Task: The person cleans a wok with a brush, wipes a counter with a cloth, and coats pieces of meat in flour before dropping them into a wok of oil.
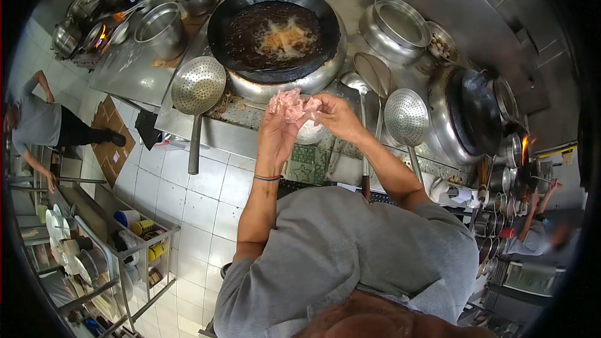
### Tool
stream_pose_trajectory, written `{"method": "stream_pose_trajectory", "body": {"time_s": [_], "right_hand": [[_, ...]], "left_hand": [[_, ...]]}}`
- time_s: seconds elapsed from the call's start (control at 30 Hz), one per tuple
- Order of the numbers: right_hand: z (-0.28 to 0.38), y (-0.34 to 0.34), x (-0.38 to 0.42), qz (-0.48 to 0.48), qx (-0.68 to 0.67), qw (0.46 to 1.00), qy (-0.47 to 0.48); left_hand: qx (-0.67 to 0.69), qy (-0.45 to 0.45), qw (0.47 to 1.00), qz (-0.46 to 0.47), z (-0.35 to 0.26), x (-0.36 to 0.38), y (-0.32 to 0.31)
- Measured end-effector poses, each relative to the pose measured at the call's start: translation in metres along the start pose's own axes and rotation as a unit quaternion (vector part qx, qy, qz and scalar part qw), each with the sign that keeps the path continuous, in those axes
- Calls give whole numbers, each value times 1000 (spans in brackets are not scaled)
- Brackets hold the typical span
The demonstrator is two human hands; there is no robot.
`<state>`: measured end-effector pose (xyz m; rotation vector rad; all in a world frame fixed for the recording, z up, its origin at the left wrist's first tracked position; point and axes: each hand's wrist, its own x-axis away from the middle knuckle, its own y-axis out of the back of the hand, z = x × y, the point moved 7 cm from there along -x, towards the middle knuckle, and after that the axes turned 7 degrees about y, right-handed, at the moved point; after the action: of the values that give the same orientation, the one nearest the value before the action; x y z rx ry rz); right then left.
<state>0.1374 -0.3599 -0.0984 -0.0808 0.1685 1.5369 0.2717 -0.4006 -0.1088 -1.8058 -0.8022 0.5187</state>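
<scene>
Pale pink raw meat [289, 105] is held up between both hands, just in front of the wok's near rim. My left hand [275, 126] supports it from below and the side, fingers wrapped round it. From the right, my right hand [337, 116] pinches its edge. Beyond them a large black wok [219, 28] holds dark bubbling oil, with golden pieces [285, 40] frying in pale foam. Partly behind my hands is a bowl of white powder [310, 131].
Perforated ladles lie left [198, 84] and right [406, 116] of my hands, beside a mesh strainer [372, 74]. Metal pots [159, 26] and a second wok [479, 112] stand around. One person [47, 122] is at far left, another [535, 235] at far right.
</scene>
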Motion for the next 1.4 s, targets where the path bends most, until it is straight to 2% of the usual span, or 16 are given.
{"method": "stream_pose_trajectory", "body": {"time_s": [0.1,0.27,0.37,0.4,0.43,0.5,0.57,0.67,0.77,0.83,0.9,0.97,1.03,1.13,1.2,1.4], "right_hand": [[4,19,-4,-9,-20,999,-41],[14,29,-19,-44,-271,957,-94],[1,62,-59,-45,-33,997,-53],[7,78,-85,-51,159,984,67],[13,88,-109,-57,342,920,185],[0,117,-160,-78,550,826,93],[-17,142,-202,-49,600,798,-13],[-3,154,-215,-126,526,835,101],[56,86,-157,-90,456,876,124],[51,32,-102,27,348,933,89],[43,-19,-52,150,351,922,58],[51,-43,-25,97,326,930,141],[41,-28,-16,55,252,963,81],[23,1,-3,-8,145,989,-9],[15,19,2,-23,103,992,-73],[-7,20,8,-1,-3,999,-47]], "left_hand": [[0,-31,1000,3,-16,7,16],[-50,-51,994,-79,-48,34,63],[-53,-34,991,-120,-52,54,83],[-49,-23,989,-135,-51,58,89],[-57,-14,990,-125,-50,58,91],[-74,5,992,-101,-45,53,92],[-60,8,992,-110,-40,51,79],[-62,2,990,-124,-37,45,73],[-84,-1,985,-149,-33,43,83],[-121,11,981,-151,-30,34,81],[-174,33,975,-133,-21,22,67],[-392,-52,909,-130,-22,18,34],[-486,-87,865,-88,-16,11,18],[-346,-17,937,-28,-2,-4,29],[-76,83,993,-44,8,-5,23],[-191,108,976,-2,12,6,11]]}}
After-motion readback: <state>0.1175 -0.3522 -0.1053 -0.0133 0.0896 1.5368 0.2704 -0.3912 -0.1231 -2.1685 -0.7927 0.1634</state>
